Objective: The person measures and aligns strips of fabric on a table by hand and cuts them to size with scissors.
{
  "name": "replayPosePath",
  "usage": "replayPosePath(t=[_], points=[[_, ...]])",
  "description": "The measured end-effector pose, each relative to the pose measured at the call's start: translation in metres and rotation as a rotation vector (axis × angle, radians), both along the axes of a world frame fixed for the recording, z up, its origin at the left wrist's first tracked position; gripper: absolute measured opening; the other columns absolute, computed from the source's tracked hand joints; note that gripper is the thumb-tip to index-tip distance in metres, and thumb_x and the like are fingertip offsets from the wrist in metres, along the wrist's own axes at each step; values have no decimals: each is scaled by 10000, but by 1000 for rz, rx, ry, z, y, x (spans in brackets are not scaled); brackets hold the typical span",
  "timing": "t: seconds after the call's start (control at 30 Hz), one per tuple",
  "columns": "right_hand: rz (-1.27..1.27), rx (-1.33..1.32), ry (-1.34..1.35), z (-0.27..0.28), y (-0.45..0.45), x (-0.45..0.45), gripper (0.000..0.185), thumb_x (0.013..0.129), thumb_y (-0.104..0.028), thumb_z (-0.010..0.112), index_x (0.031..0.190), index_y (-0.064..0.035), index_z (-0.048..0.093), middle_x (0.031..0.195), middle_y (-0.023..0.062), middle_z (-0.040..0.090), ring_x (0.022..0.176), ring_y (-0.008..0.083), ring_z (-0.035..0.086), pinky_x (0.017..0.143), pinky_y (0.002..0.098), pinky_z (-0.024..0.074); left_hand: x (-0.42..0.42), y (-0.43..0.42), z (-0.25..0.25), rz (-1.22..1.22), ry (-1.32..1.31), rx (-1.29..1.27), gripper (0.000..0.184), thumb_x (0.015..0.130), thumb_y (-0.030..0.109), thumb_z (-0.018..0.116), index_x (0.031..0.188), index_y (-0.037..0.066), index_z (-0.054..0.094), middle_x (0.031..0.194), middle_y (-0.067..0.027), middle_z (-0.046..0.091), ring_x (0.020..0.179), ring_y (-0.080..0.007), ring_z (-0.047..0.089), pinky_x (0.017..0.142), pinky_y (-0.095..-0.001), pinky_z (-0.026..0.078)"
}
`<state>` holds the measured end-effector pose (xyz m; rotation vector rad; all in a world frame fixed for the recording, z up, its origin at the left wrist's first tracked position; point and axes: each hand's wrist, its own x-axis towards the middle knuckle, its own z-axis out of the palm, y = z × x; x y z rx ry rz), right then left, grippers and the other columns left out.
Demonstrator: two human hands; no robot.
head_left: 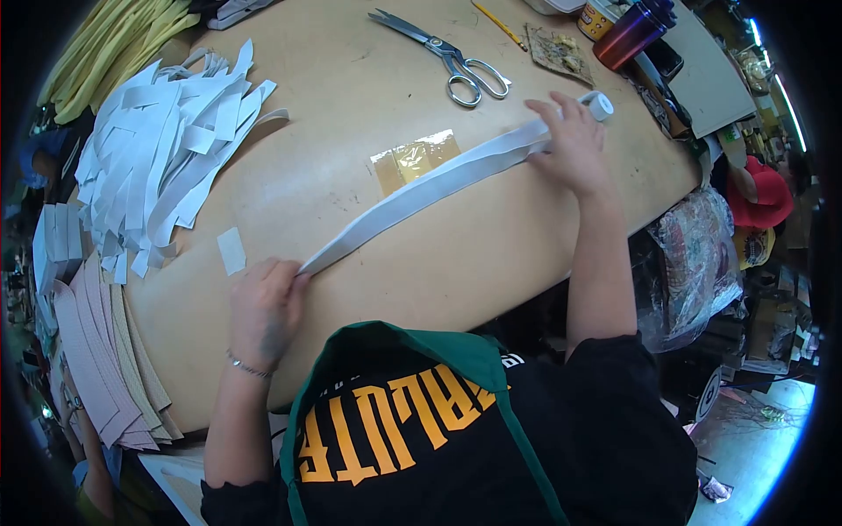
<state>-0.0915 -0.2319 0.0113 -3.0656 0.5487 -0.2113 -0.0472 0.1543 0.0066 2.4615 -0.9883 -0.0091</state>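
A long white fabric strip (pixel 395 203) stretches across the table between my two hands, with a fold line running along its length. My left hand (pixel 266 307) is closed, pinching the strip's near-left end. At the far right, my right hand (pixel 570 145) has its thumb and fingers around the strip's other end. Just past those fingers a small white roll (pixel 600 107) shows, partly hidden by the hand. Beneath the strip's middle, a shiny patch of clear tape (pixel 412 163) is stuck to the tabletop. A small white piece (pixel 231 251) lies beside my left hand.
A heap of white strips (pixel 167 149) covers the table's left, near yellow strips (pixel 114 53) and pink strips (pixel 110 359). Scissors (pixel 452 66) lie at the back, with a pencil (pixel 500 24) and a tumbler (pixel 633 35) farther right. A person in red (pixel 759 195) is beyond the table's right edge.
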Motion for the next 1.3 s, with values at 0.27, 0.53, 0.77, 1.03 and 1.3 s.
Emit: replayPosePath(t=[0.27,0.53,0.77,1.03,1.3], points=[[-116,204,-10,-8,-58,-20,767,609,-146,756,1307,-253,456,1396,99,370,1313,296,305,1063,487,273,-5,34,-3,179,-10,14,54,797,54,626,810,10,596,704,-117,557,661,-289,563,591,-375,443],[241,-8,95,5,21,1,788,630,-206,777,1335,-268,430,1423,99,337,1328,299,287,1056,551,255,-7,33,-3,200,-6,9,52,794,47,628,810,11,595,698,-117,554,655,-287,563,583,-371,446],[208,165,327,7,-44,34,289,645,-199,774,879,-129,619,894,45,641,1001,265,526,867,438,390,-2,6,-11,104,-195,-1,71,758,56,647,813,52,602,729,-100,569,689,-283,575,597,-374,451],[634,149,-146,15,19,45,567,637,-184,788,1161,-150,576,1162,84,568,1148,286,484,962,429,366,22,-39,-12,66,-332,80,57,768,99,631,793,82,583,718,-44,548,723,-241,578,585,-375,440],[784,814,203,-13,199,76,180,799,-127,683,931,-8,653,794,78,637,804,178,598,782,312,457,21,10,-27,246,79,-341,96,835,110,627,913,54,623,756,-36,604,678,-146,587,604,-262,452]])
